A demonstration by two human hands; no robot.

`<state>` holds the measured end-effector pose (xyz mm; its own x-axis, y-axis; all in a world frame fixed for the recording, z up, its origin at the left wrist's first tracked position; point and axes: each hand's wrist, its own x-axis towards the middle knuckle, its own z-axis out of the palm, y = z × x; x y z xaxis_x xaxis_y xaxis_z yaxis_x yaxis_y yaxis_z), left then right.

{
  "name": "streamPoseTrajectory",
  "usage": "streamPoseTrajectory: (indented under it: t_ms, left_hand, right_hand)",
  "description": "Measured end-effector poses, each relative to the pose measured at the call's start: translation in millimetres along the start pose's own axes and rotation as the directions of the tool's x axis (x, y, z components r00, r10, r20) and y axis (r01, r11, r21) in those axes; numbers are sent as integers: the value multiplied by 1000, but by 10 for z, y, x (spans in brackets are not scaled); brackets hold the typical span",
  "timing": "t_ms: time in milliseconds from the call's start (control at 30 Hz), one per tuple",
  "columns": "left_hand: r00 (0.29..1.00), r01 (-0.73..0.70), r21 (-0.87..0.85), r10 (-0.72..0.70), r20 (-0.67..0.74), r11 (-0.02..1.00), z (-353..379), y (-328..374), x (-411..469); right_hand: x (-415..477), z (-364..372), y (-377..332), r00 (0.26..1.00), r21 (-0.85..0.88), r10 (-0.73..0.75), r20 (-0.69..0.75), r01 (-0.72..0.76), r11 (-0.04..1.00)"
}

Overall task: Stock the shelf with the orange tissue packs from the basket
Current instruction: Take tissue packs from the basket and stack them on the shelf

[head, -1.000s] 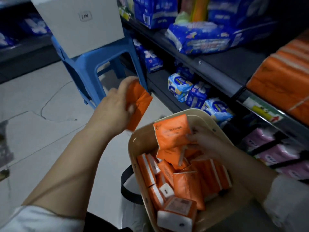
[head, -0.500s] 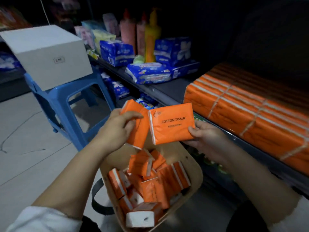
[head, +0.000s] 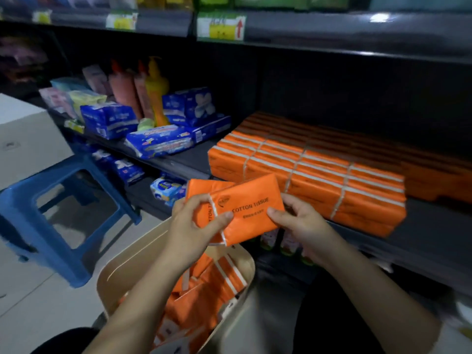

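Observation:
Two orange tissue packs [head: 245, 205] lie stacked one over the other in front of the shelf edge, the front one printed "COTTON TISSUE". My left hand [head: 194, 226] grips their left side and my right hand [head: 293, 221] grips the right side. Below my forearms stands a beige basket [head: 112, 274] with several more orange packs [head: 204, 297] in it. On the dark shelf [head: 421, 238] behind my hands, rows of orange tissue packs [head: 319, 172] lie in a neat block.
Blue tissue packs [head: 158, 144] and bottles [head: 155, 90] fill the shelf's left part. A blue plastic stool [head: 51, 226] carries a white box [head: 25, 139] at the left. Another shelf with price tags [head: 219, 26] runs overhead. Lower shelves hold more goods.
My hands have brought the two packs together into one stack and lifted them toward the shelf. The view has tilted up, showing more of the shelf.

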<state>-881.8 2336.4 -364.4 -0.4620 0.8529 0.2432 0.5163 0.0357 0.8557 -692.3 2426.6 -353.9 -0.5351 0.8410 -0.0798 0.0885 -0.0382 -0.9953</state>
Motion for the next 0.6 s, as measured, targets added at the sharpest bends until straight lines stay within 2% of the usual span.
streamPoseTrajectory:
  t_ms: [100, 200, 400, 500, 600]
  left_hand:
    - [997, -65, -16, 66, 34, 998, 255, 248, 13]
    - [984, -132, -21, 133, 115, 991, 553, 562, 69]
    - [915, -271, -37, 269, 299, 962, 1225, 1193, 211]
    - [880, -278, -56, 278, 385, 959, 1529, 1378, 305]
    - [886, -201, -103, 226, 404, 974, 1786, 1471, 390]
  right_hand:
    - [-176, -333, -60, 986, -19, -103, -130, 102, 995]
    - [-363, -751, -149, 964, -41, -142, -223, 136, 990]
    - [-722, -1612, -259, 890, -53, -212, -404, 209, 977]
    - [-830, -2040, -201, 842, -9, -185, -507, 209, 978]
    - [-901, -2433, -77, 764, 70, -128, -632, 222, 973]
